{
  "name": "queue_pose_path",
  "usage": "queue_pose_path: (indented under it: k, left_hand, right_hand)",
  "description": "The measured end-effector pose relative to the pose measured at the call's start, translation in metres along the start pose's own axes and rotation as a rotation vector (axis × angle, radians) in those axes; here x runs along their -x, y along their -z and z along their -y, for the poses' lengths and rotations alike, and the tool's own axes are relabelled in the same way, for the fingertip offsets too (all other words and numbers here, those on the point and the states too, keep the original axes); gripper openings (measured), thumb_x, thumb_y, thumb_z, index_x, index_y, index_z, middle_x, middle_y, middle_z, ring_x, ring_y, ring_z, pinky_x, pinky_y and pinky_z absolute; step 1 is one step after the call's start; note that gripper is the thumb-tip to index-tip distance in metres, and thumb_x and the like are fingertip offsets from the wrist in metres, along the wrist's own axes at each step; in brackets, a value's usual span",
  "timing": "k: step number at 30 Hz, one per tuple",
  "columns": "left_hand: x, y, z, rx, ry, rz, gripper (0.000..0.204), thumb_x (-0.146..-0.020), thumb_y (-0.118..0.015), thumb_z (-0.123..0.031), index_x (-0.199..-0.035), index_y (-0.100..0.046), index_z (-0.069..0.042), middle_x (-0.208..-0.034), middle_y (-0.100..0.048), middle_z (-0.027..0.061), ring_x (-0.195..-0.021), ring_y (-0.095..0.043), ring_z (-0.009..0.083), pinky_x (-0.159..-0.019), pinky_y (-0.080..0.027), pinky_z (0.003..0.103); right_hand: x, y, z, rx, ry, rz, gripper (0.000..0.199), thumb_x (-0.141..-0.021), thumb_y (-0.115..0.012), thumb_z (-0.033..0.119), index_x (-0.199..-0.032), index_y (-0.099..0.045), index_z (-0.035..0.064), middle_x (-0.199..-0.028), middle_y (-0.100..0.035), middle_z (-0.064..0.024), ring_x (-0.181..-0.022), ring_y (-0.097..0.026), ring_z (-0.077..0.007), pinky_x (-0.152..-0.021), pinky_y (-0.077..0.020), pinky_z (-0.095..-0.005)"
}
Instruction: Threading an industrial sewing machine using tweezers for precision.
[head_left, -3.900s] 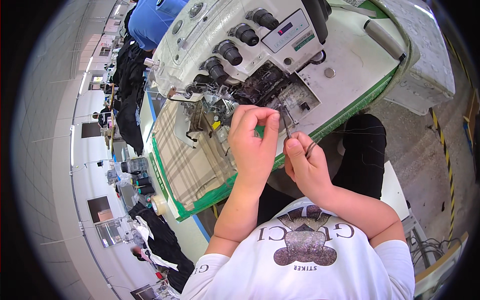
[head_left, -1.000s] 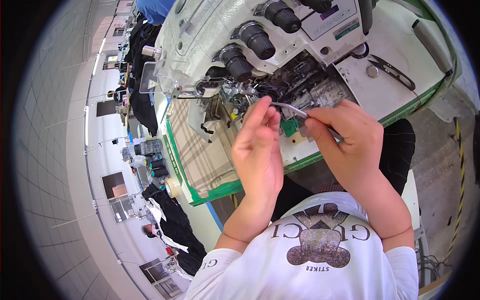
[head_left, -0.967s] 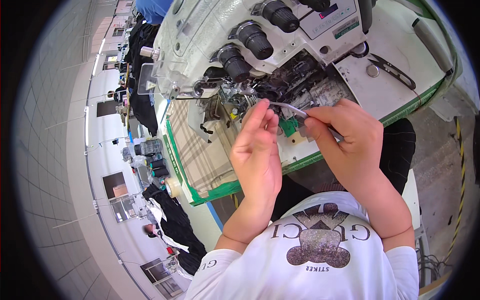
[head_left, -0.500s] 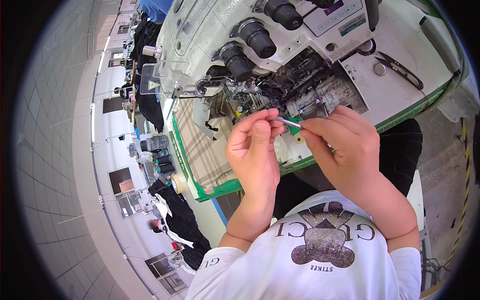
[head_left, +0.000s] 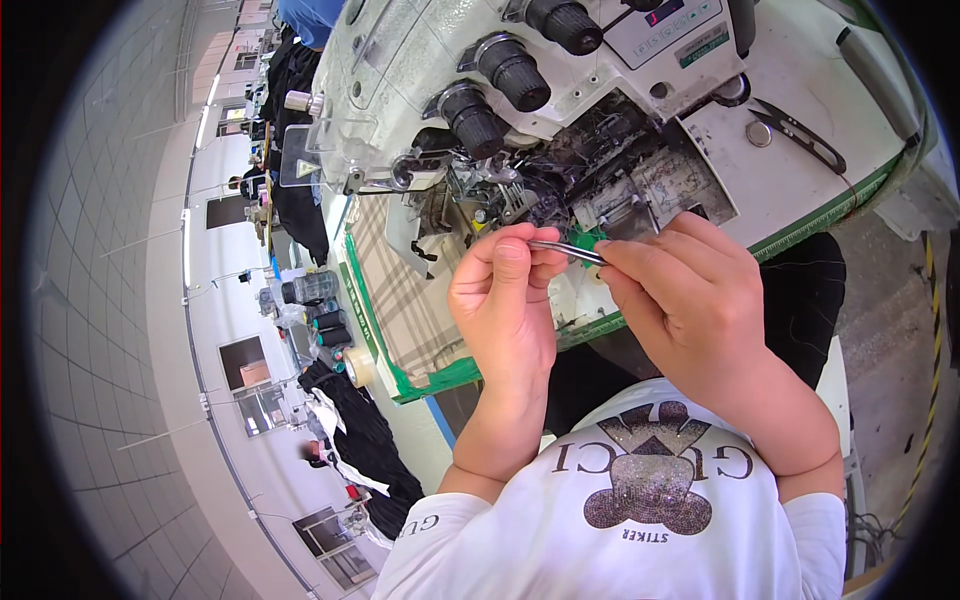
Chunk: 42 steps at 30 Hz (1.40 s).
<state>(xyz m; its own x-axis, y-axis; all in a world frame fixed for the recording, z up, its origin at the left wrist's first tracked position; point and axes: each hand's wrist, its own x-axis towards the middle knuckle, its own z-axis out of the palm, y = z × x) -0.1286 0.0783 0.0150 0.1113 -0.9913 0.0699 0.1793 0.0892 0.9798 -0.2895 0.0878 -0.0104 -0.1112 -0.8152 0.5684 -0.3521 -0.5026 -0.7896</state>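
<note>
My right hand [head_left: 690, 290] is closed around slim metal tweezers [head_left: 568, 250], its thumb and forefinger near their right end. The tweezers slant up to the left, and their narrow tip reaches the fingertips of my left hand [head_left: 508, 300]. Those fingers are pinched together; whatever small thing they hold at the tip is hidden. Both hands hover just in front of an overlock sewing machine [head_left: 390, 60], whose front cover is open, with its loopers and inner metal parts [head_left: 600, 160] bare.
Black thread snips [head_left: 800, 138] and a small round metal disc [head_left: 758, 134] lie on the right of the table. Black tension knobs [head_left: 515, 75] stick out above my hands. Green measuring tape [head_left: 815, 222] edges the table. Thread cones [head_left: 328, 328] stand at the left.
Both hands have shifted slightly left. More of the tweezers now shows between them, and they lie a little flatter.
</note>
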Motion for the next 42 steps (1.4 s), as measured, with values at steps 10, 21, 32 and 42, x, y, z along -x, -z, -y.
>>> queue_pose_path:
  k: [10, 21, 32, 42]
  left_hand:
    - [0.017, 0.029, 0.01, -0.297, -0.244, -0.027, 0.042, -0.104, -0.049, -0.032, -0.127, -0.053, 0.004, -0.108, -0.067, 0.0212, -0.066, -0.065, 0.0182, -0.058, -0.053, 0.027]
    - [0.059, 0.107, 0.085, -0.936, -0.344, -0.073, 0.021, -0.103, -0.048, -0.018, -0.105, -0.059, 0.0, -0.076, -0.055, 0.0042, -0.062, -0.047, 0.0079, -0.056, -0.038, 0.021]
    - [0.059, 0.104, 0.089, -0.958, -0.302, -0.045, 0.028, -0.1, -0.055, -0.024, -0.097, -0.063, 0.003, -0.076, -0.062, 0.0097, -0.065, -0.056, 0.017, -0.061, -0.044, 0.027]
    - [0.058, 0.103, 0.088, -1.021, -0.337, -0.023, 0.03, -0.1, -0.055, -0.025, -0.096, -0.064, 0.004, -0.074, -0.063, 0.0104, -0.066, -0.058, 0.0183, -0.062, -0.045, 0.028]
  right_hand:
    - [-0.008, 0.006, -0.005, -0.119, -0.182, 0.081, 0.007, -0.075, -0.072, 0.003, -0.08, -0.067, 0.0031, -0.063, -0.06, -0.0099, -0.058, -0.059, -0.0277, -0.054, -0.0468, -0.0377]
    - [-0.031, -0.012, -0.038, -0.298, -0.413, 0.288, 0.008, -0.082, -0.065, 0.004, -0.081, -0.063, -0.0034, -0.06, -0.06, -0.0134, -0.05, -0.059, -0.0217, -0.05, -0.0442, -0.0306]
    - [-0.031, -0.024, -0.041, -0.322, -0.407, 0.239, 0.008, -0.08, -0.066, 0.002, -0.08, -0.061, -0.004, -0.058, -0.058, -0.014, -0.049, -0.058, -0.0249, -0.049, -0.0437, -0.0317]
    - [-0.034, -0.028, -0.042, -0.339, -0.419, 0.252, 0.008, -0.081, -0.066, 0.002, -0.08, -0.061, -0.004, -0.058, -0.058, -0.0144, -0.049, -0.059, -0.0253, -0.048, -0.0435, -0.0322]
